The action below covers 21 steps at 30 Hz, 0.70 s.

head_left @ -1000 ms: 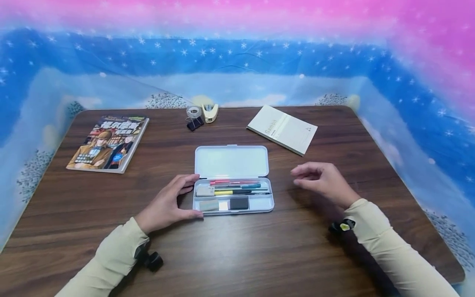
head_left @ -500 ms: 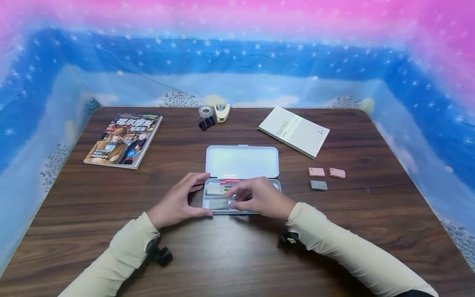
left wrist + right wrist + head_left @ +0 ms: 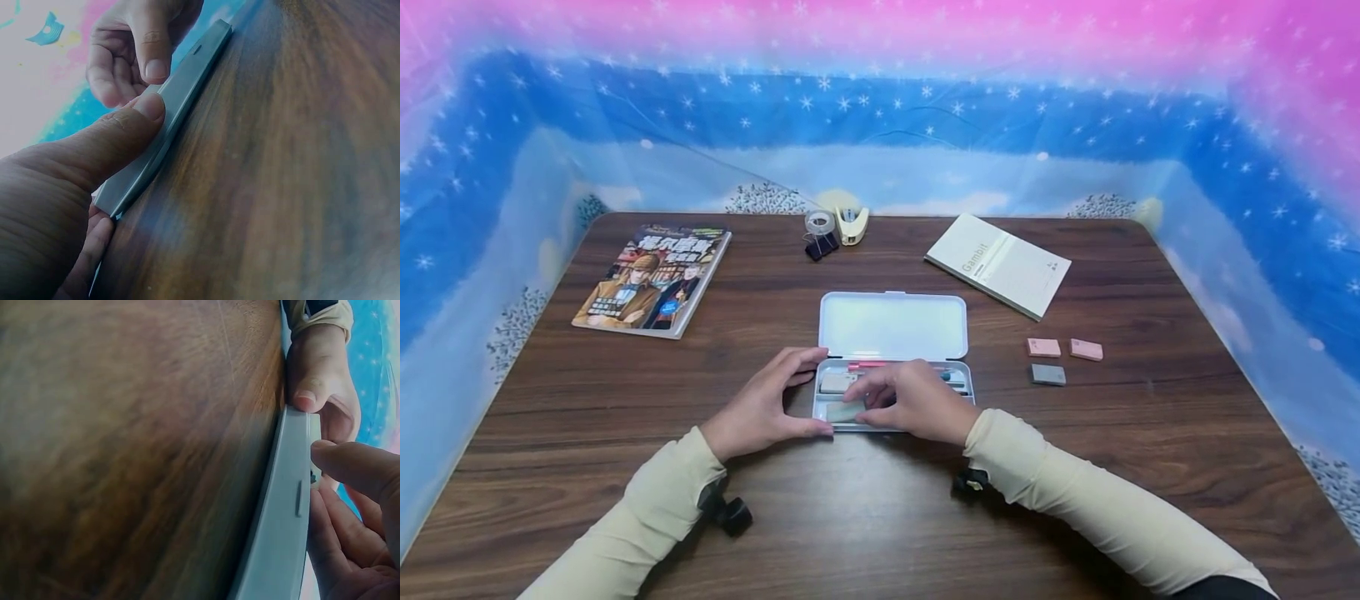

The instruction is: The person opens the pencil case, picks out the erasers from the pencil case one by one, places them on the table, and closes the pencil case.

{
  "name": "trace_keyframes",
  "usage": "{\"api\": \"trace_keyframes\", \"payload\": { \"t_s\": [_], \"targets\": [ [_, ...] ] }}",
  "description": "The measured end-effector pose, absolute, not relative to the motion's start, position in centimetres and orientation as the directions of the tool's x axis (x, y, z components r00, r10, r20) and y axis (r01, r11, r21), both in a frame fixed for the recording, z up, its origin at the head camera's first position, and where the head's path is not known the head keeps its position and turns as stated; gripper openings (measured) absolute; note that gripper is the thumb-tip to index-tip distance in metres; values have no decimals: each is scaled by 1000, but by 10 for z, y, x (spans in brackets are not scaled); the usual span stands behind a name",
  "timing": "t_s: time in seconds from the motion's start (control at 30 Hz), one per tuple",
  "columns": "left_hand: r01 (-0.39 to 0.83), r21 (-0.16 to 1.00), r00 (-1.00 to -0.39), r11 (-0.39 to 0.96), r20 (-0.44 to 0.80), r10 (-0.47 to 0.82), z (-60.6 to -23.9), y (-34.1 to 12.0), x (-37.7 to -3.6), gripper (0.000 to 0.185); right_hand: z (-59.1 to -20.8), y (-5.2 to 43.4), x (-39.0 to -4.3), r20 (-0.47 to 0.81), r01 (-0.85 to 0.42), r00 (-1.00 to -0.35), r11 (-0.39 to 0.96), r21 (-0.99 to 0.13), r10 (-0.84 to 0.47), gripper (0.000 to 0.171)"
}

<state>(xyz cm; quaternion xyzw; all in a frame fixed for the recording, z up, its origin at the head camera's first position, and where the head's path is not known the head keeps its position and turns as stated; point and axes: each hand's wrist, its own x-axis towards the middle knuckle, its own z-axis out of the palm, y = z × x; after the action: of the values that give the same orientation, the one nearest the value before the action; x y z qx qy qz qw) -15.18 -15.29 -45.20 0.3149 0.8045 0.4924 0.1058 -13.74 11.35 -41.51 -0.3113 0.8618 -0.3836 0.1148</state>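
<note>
A white pencil case (image 3: 893, 329) lies on the table with its lid folded back. My left hand (image 3: 767, 404) holds its left end, thumb on the front wall and fingers behind. My right hand (image 3: 917, 404) reaches over the lower tray, thumb and index fingertips at the right part of a grey-green eraser (image 3: 842, 411); I cannot tell whether they grip it. A whitish eraser (image 3: 835, 383) sits in the upper compartment near a red pen (image 3: 867, 364). My right hand hides the tray's middle. In the right wrist view, the right thumb (image 3: 340, 459) is close over the front rim.
Two pink erasers (image 3: 1043, 347) and a grey eraser (image 3: 1048, 374) lie right of the case. Behind stand a tape roll (image 3: 819, 222), a black binder clip (image 3: 822, 247) and a cream stapler (image 3: 852, 227). A comic book (image 3: 651, 283) is left, a notebook (image 3: 998, 265) back right.
My right hand has come from the table on the right into the case, then slightly further left to the grey-green eraser. The erasers on the table came into sight. My left hand stays on the case.
</note>
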Motion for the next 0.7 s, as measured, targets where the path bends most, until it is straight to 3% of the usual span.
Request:
{"api": "trace_keyframes", "payload": {
  "t_s": [0.33, 0.53, 0.7],
  "targets": [
    [402, 859, -785, 316, 145, 602, -454, -150, -148, 94, -412, 150, -137, 78, -386, -825, 458, -800, -560, 26],
    [404, 857, -784, 319, 145, 603, -454, -150, -150, 94, -407, 231, -133, 105, -287, -919, 462, -839, -381, 24],
    [412, 852, -783, 323, 150, 604, -454, -151, -152, 93, -412, 318, -124, 110, -232, -964, 559, -796, -243, 24]
  ]
}}
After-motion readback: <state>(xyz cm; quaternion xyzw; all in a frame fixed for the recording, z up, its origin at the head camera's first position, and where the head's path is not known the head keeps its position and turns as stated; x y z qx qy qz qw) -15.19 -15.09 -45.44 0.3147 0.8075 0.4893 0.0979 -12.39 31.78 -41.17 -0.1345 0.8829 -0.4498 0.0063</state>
